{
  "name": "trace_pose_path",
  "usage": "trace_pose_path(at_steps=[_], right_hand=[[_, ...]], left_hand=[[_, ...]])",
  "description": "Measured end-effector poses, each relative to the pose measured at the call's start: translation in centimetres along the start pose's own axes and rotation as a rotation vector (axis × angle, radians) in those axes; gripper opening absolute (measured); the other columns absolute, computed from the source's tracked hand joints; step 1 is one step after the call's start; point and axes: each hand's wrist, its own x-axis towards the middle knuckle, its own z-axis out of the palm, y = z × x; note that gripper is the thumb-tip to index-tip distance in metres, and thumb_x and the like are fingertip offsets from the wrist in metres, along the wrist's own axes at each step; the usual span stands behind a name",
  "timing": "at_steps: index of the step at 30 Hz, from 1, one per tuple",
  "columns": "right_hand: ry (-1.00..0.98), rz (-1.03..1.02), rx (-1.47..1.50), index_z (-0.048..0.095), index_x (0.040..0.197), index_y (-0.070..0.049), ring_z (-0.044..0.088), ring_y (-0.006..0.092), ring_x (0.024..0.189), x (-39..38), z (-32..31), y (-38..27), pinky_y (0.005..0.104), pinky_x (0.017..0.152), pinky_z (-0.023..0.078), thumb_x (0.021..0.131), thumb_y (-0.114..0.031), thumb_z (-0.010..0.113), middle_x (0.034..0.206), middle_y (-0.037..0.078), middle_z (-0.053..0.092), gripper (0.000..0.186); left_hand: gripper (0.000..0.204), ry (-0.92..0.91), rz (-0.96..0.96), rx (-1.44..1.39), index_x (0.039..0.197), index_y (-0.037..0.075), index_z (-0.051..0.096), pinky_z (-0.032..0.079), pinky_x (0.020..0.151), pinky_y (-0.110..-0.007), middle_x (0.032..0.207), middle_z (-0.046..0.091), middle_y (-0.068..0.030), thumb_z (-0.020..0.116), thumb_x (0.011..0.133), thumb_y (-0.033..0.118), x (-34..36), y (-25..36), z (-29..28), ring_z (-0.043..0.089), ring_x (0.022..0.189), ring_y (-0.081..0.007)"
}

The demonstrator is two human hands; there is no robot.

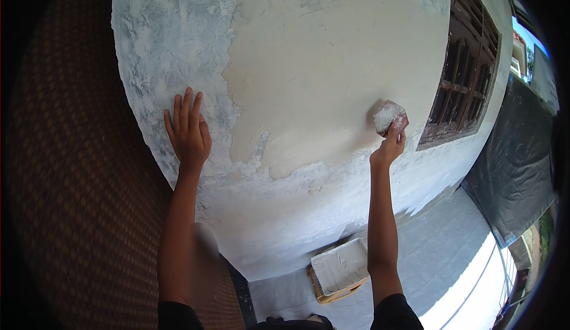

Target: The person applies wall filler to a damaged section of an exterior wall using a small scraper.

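Observation:
My left hand [190,131] lies against the rough, patchy grey-white part of the wall [160,45], fingers stretched upward and a little apart, holding nothing. My right hand [388,149] grips a reddish putty scraper [401,121] by its lower edge. A thick lump of white putty [387,116] sits on the scraper's face. The scraper is near the cream, smoother patch of wall [320,62], left of the window; whether it touches the wall I cannot tell.
Below, a rectangular tray of white putty [338,270] rests on a yellowish wooden stool [323,297]. A brown barred window [466,71] is at right, with a dark sheet [510,152] beyond it. Woven brown matting [77,152] stands at left. Grey sheeting [427,247] covers the floor.

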Motion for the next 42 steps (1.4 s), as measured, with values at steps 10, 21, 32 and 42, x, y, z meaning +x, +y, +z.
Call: trace_pose_path(at_steps=[10, 21, 32, 42], right_hand=[[-0.428, -0.236, -0.257, 0.058, 0.122, 0.001, 0.059, 0.0109, 0.089, -3.4, 5.4, 0.4, 0.0263, 0.083, 0.047, 0.096, -0.017, 0.068, 0.102, 0.006, 0.065, 0.033], [-0.087, 0.012, -0.017, 0.052, 0.129, 0.004, 0.060, 0.0200, 0.113, 2.9, -2.2, -0.4, 0.0341, 0.098, 0.047, 0.098, -0.014, 0.064, 0.124, 0.015, 0.061, 0.038], [-0.324, -0.105, -0.229, 0.056, 0.124, 0.003, 0.059, 0.0147, 0.095, 1.5, 2.4, 0.3, 0.0295, 0.086, 0.048, 0.096, -0.016, 0.066, 0.108, 0.010, 0.064, 0.036], [-0.257, -0.083, -0.030, 0.052, 0.126, 0.004, 0.061, 0.0158, 0.104, 2.3, 0.0, -1.0, 0.0304, 0.092, 0.048, 0.098, -0.014, 0.064, 0.116, 0.012, 0.064, 0.036]], left_hand=[[0.044, 0.006, -0.074, 0.025, 0.145, 0.013, 0.049, 0.017, 0.119, -0.056, 0.155, 0.043, -0.0092, 0.039, 0.103, 0.019, -1.7, 0.8, 0.6, 0.035, 0.146, -0.0315], [0.045, 0.024, -0.146, 0.019, 0.145, 0.010, 0.050, 0.014, 0.119, -0.055, 0.155, 0.041, -0.0126, 0.037, 0.103, 0.023, -3.4, 2.2, 1.2, 0.032, 0.146, -0.0342], [0.046, 0.019, -0.135, 0.028, 0.145, 0.009, 0.049, 0.014, 0.119, -0.056, 0.155, 0.040, -0.0136, 0.037, 0.104, 0.025, -3.7, 1.6, 1.1, 0.032, 0.146, -0.0356], [0.045, 0.039, -0.141, 0.034, 0.144, 0.011, 0.051, 0.014, 0.119, -0.055, 0.154, 0.043, -0.0130, 0.037, 0.102, 0.022, -3.5, 1.8, 1.2, 0.033, 0.146, -0.0336]])
